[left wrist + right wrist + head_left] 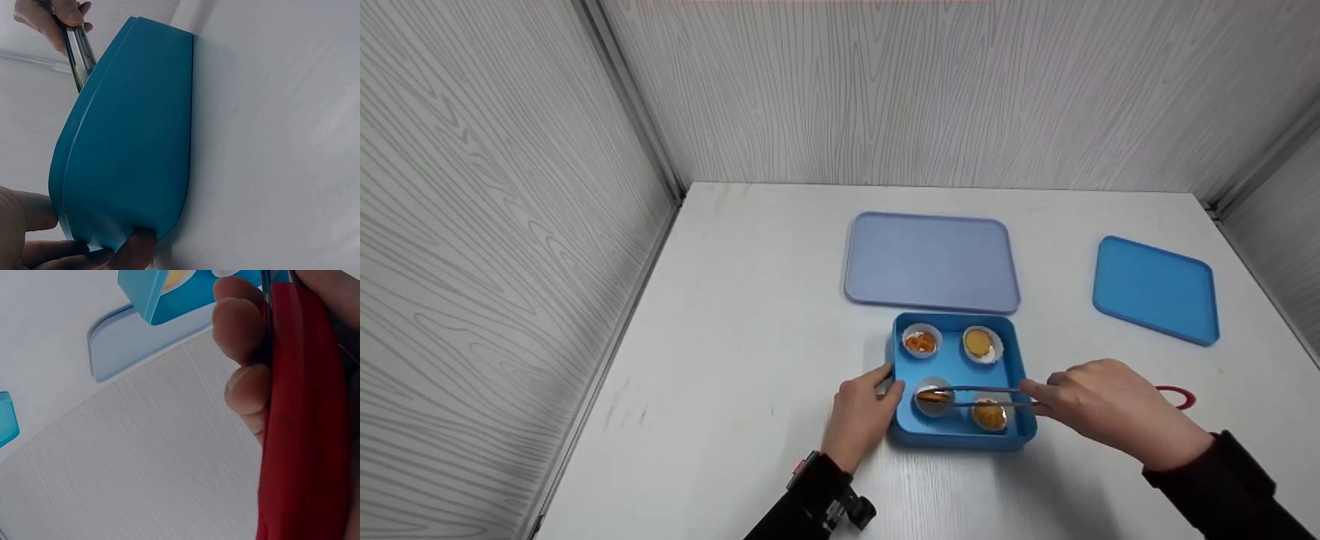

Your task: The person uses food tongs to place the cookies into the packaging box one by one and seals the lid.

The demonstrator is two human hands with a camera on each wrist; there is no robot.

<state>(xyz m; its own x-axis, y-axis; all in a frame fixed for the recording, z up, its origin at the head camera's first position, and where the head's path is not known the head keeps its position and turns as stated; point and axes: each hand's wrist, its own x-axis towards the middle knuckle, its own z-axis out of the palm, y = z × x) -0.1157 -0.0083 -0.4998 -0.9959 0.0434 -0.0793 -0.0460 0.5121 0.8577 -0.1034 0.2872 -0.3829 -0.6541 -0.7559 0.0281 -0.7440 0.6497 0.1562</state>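
A blue box [960, 442] holds several white paper cups of food. My left hand [859, 416] holds the box at its left side, with fingertips [138, 247] against its wall. My right hand [1099, 401] grips metal tongs [997, 389] with red handles [306, 416]. The tongs reach leftward over the box, their tips at an orange-brown food piece [934, 396] in the near left cup. A golden piece [989, 415] sits in the near right cup, partly behind the tongs. Behind are orange pieces [920, 343] in the left cup and a round yellow piece [978, 343] in the right.
A pale lilac tray [930, 262] lies just behind the box. Farther right lies a flat blue tray or lid [1156, 291], set at an angle. Everything rests on a white table [750, 315], enclosed by grey wood-grain panels [915, 90] at the back and sides.
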